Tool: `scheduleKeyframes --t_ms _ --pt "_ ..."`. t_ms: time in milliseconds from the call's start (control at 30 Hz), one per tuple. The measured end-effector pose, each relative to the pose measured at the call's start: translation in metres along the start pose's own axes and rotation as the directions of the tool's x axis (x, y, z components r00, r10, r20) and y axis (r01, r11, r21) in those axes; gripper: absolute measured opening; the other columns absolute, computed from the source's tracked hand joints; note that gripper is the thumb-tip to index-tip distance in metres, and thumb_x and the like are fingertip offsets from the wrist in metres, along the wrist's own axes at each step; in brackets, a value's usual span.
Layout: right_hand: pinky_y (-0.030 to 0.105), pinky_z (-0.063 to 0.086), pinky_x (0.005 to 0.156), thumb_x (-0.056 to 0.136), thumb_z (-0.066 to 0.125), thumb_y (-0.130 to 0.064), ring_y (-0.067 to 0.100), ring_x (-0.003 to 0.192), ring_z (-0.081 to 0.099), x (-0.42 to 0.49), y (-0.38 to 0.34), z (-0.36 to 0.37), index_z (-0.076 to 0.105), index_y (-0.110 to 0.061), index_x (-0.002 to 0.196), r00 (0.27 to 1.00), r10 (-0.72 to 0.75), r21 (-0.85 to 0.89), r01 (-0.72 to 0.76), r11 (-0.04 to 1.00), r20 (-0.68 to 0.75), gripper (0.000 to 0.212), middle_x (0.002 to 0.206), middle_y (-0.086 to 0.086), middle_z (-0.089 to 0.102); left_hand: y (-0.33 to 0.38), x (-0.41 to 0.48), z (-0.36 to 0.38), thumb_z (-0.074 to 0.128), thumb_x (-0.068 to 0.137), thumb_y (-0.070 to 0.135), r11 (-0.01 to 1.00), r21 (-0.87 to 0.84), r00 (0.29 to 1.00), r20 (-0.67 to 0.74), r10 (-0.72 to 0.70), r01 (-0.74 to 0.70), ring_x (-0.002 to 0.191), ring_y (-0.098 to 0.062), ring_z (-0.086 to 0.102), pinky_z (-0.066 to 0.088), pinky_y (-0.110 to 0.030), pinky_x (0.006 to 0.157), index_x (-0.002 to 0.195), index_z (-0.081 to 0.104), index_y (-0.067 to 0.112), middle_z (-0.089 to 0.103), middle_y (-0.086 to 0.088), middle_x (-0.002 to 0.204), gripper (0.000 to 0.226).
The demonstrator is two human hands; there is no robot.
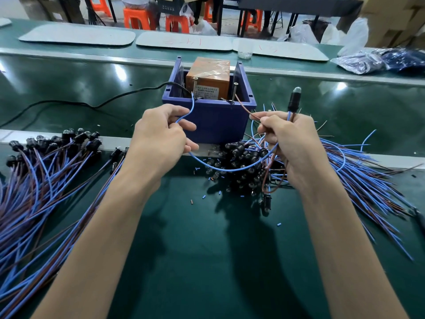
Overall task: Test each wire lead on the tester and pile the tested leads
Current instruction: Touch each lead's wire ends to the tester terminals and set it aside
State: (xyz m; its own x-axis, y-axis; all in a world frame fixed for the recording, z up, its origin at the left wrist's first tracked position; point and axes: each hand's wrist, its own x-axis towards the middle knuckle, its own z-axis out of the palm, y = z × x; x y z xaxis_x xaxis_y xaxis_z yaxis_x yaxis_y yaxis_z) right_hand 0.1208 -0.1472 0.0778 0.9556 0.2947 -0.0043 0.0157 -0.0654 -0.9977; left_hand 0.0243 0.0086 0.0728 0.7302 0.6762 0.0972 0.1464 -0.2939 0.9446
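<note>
The tester point(208, 78) is an orange block with two upright screws, set inside a blue box point(212, 118) at the table's middle. My left hand point(161, 132) pinches the lead's blue wire point(192, 107), whose tip reaches up to the left screw. My right hand point(288, 137) grips the same lead's black lamp holder point(294, 100), which stands above my fist, and pinches its brown wire point(243, 107) toward the right screw. The blue wire loops down between both hands. One heap of leads point(39, 171) lies at the left, another heap point(345, 166) at the right.
A black cable point(76, 103) runs from the box to the left across the green belt. Small blue and brown insulation bits point(203, 196) are scattered in front of the box. White mats point(184, 43) lie at the back, bagged goods point(379, 62) at the far right.
</note>
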Motion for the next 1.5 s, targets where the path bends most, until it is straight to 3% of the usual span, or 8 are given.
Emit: scheduleKeyframes --t_ms 600,833,1500 --pt "0.009 0.027 0.038 0.089 0.048 0.000 0.001 0.036 0.036 0.0006 0.0004 -0.0005 0.072 -0.014 0.078 1.000 0.005 -0.020 -0.004 1.000 0.023 0.030 0.049 -0.011 0.053 0.0028 -0.0005 -0.0035 0.030 0.089 -0.009 0.999 0.030 0.999 0.040 0.010 -0.011 0.043 0.000 0.058 0.040 -0.008 0.044 0.103 0.063 0.021 0.065 0.007 0.082 0.047" --pt "0.008 0.029 0.040 0.089 0.050 0.001 0.000 0.037 0.038 0.0001 -0.0012 -0.0003 0.068 -0.017 0.066 1.000 -0.014 -0.001 0.014 1.000 0.016 0.034 0.048 -0.010 0.054 0.0037 -0.0015 -0.0023 0.031 0.088 -0.010 0.999 0.033 0.998 0.060 0.032 -0.034 0.043 0.000 0.058 0.041 -0.008 0.045 0.105 0.064 0.019 0.064 0.005 0.083 0.046" --pt "0.008 0.032 0.042 0.090 0.049 0.000 -0.002 0.040 0.041 -0.0023 -0.0034 -0.0022 0.068 -0.017 0.067 1.000 -0.004 -0.021 0.005 1.000 0.028 0.034 0.052 -0.007 0.056 0.0057 -0.0033 -0.0032 0.031 0.090 -0.009 0.997 0.061 0.997 0.070 0.034 -0.038 0.045 -0.001 0.059 0.042 -0.008 0.046 0.105 0.063 0.020 0.064 0.006 0.083 0.045"
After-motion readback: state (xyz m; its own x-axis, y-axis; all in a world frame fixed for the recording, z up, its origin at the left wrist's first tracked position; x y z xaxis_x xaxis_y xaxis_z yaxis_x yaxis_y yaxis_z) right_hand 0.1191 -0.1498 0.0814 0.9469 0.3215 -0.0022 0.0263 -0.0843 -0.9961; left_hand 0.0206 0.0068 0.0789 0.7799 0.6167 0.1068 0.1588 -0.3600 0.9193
